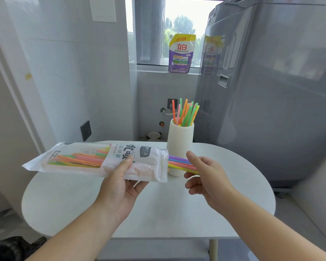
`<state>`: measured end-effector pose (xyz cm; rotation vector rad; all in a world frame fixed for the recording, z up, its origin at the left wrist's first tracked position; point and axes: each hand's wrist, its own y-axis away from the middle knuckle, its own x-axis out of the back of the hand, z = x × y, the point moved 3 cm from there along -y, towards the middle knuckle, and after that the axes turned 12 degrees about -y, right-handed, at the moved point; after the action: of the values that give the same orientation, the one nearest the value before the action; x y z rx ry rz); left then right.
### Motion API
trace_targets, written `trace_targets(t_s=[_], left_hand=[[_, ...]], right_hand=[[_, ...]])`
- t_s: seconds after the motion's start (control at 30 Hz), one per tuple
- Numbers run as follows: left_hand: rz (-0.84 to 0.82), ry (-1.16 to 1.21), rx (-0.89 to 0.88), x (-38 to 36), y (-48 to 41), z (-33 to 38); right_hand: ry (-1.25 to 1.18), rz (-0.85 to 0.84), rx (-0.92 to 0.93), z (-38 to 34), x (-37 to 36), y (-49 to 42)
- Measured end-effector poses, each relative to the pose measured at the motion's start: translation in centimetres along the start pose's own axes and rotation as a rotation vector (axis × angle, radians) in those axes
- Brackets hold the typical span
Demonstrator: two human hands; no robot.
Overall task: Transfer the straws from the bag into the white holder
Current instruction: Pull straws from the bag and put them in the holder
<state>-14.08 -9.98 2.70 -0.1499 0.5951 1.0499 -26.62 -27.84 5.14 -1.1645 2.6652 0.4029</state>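
My left hand (120, 182) grips a clear plastic straw bag (79, 159), held level above the table with its open end to the right. A bunch of coloured straws (179, 162) sticks out of that open end. My right hand (207, 176) pinches the ends of these straws between thumb and fingers. Just behind them stands the white ribbed holder (180, 146), upright on the table, with several coloured straws (185, 113) standing in it. More straws lie inside the bag towards its left end.
The round white table (158, 213) carries only the holder. A grey washing machine (271, 91) stands close on the right. A detergent pouch (181, 53) sits on the window sill behind. A tiled wall with a dark socket (86, 130) is at left.
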Motion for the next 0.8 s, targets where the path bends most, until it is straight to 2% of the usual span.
trace_targets(t_s=[0.27, 0.5, 0.67, 0.8], left_hand=[[-0.021, -0.020, -0.016, -0.4, 0.1, -0.1], [-0.002, -0.003, -0.018, -0.2, 0.1, 0.2], [-0.007, 0.017, -0.003, -0.3, 0.2, 0.2], [-0.008, 0.032, 0.002, -0.3, 0.2, 0.3]], right_hand=[[-0.242, -0.019, -0.113, 0.0, 0.0, -0.3], [-0.317, -0.027, -0.148, -0.7, 0.9, -0.6], [-0.425, 0.037, -0.238, -1.1, 1.0, -0.3], [-0.579, 0.045, -0.223, -1.0, 0.9, -0.1]])
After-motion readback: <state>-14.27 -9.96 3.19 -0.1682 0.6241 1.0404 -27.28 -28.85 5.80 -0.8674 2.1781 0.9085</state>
